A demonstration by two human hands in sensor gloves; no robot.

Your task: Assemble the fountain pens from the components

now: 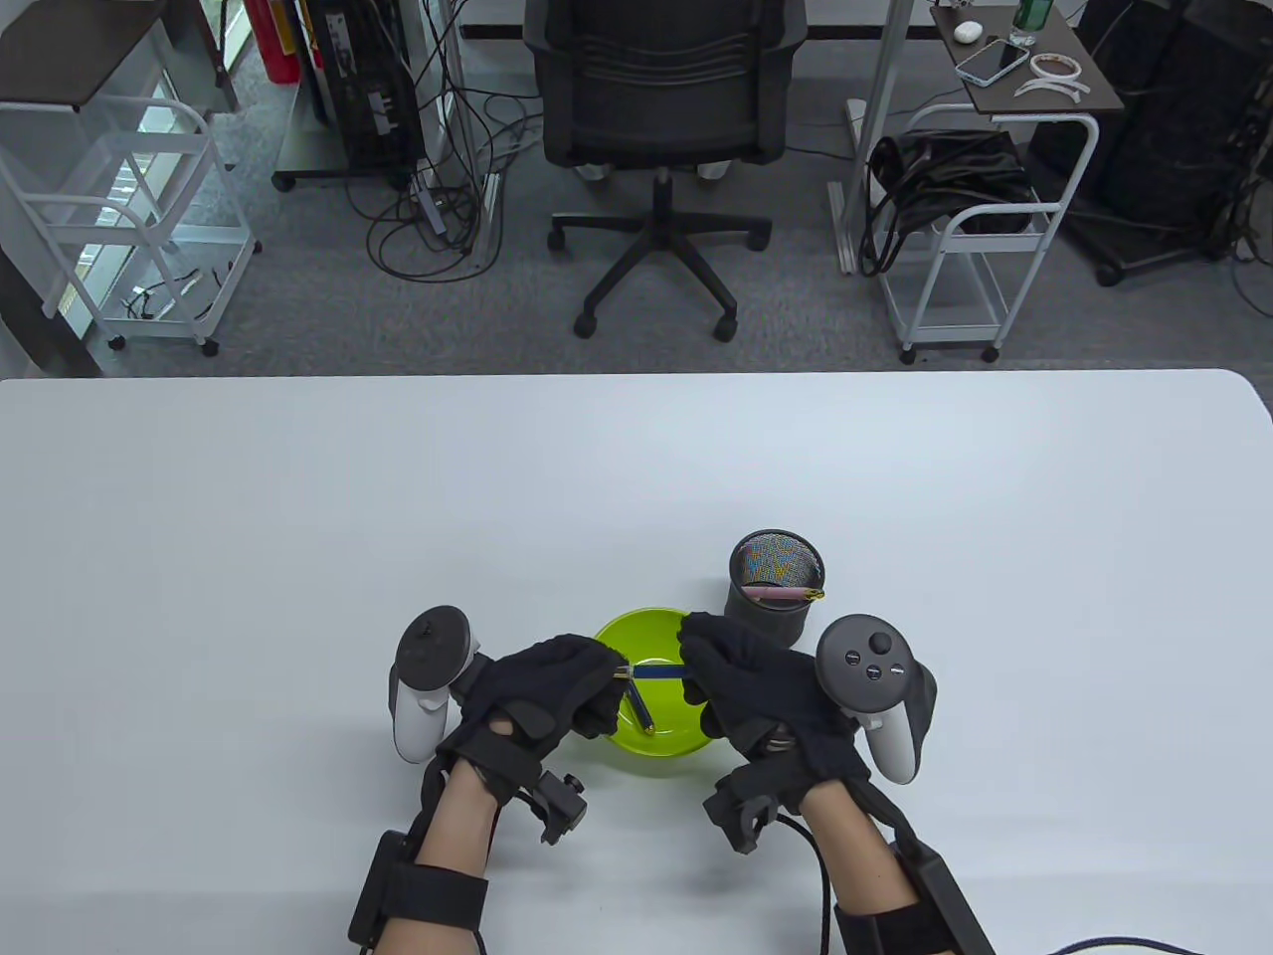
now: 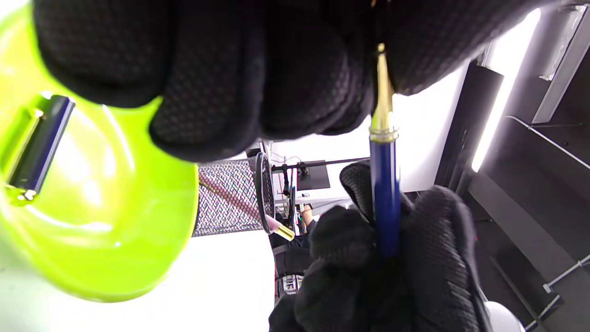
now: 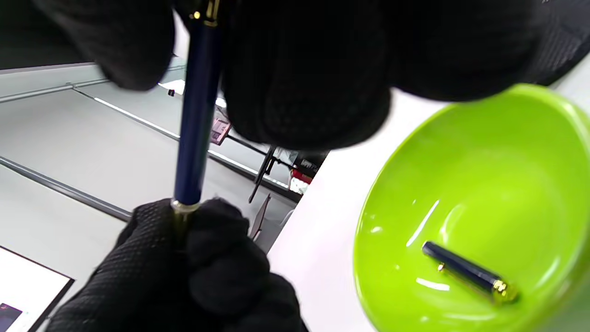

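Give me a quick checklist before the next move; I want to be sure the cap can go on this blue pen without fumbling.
1. Left hand pinches the gold section end of the blue barrel: ok.
2. Right hand grips the barrel's other end: ok.
3. Barrel held above the green bowl, so a drop lands inside: ok.
4. Blue cap lies loose in the bowl, within easy reach: ok.
5. Section fully screwed into the barrel: cannot tell.
6. Mesh pen cup, with a pink pen across its rim, has room: cannot tell.
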